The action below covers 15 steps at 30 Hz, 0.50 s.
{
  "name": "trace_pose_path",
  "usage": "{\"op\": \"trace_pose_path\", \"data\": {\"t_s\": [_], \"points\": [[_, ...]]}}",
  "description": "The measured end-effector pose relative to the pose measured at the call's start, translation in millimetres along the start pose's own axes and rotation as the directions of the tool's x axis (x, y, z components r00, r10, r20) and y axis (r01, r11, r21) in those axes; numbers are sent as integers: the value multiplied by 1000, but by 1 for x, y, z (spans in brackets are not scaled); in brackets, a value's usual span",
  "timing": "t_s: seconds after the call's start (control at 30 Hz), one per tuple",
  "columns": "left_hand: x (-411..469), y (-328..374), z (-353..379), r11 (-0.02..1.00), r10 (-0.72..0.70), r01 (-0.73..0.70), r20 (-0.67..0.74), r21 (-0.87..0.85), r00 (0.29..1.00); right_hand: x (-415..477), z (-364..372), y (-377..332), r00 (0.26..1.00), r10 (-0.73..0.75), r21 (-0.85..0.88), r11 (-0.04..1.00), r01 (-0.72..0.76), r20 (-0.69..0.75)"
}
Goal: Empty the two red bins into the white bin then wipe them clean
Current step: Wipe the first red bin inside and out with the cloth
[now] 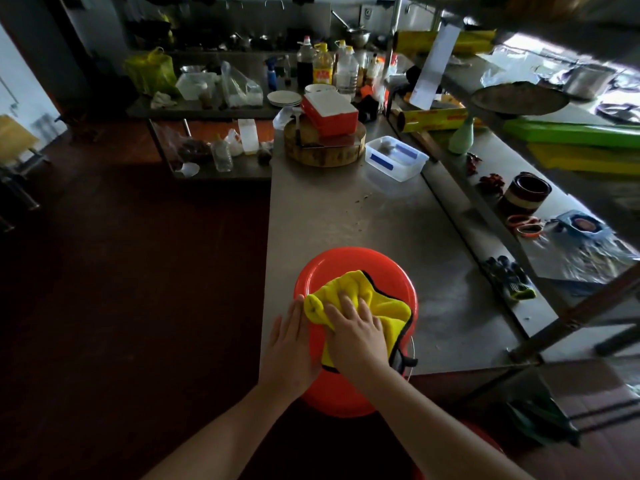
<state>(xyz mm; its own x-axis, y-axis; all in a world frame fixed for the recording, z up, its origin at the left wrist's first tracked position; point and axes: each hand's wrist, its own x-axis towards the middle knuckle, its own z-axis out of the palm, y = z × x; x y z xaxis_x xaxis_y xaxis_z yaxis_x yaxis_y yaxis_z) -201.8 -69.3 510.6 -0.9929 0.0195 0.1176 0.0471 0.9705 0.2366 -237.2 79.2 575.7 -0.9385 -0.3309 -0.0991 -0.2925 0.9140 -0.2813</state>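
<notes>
A round, glossy red bin sits at the near end of the steel counter, overhanging its front edge, with a thin metal handle showing at its right side. A yellow cloth with black edging lies crumpled across it. The right hand presses the cloth down, fingers spread and nearly straight. The left hand rests flat against the bin's left side, fingers straight and together, gripping nothing.
</notes>
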Motion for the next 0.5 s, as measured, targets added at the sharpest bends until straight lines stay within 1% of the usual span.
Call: {"op": "trace_pose_path", "data": {"t_s": [0.1,0.17,0.27,0.4,0.5], "points": [[1,0,1,1000,2,-2,-23,-17,1000,-2,-10,25,1000,-1,-14,1000,1,-1],[1,1,1,999,3,-4,-12,-48,1000,-5,-18,48,999,50,-39,998,-51,-10],[3,3,-1,999,0,0,-18,-50,1000,-9,-28,75,992,117,-73,990,-120,-40],[5,2,0,999,10,-11,-23,-53,1000,-10,-27,63,991,132,-75,988,-134,-40],[3,0,3,998,20,-23,-49,-58,999,-18,-18,39,996,87,-68,994,-88,-18]]}}
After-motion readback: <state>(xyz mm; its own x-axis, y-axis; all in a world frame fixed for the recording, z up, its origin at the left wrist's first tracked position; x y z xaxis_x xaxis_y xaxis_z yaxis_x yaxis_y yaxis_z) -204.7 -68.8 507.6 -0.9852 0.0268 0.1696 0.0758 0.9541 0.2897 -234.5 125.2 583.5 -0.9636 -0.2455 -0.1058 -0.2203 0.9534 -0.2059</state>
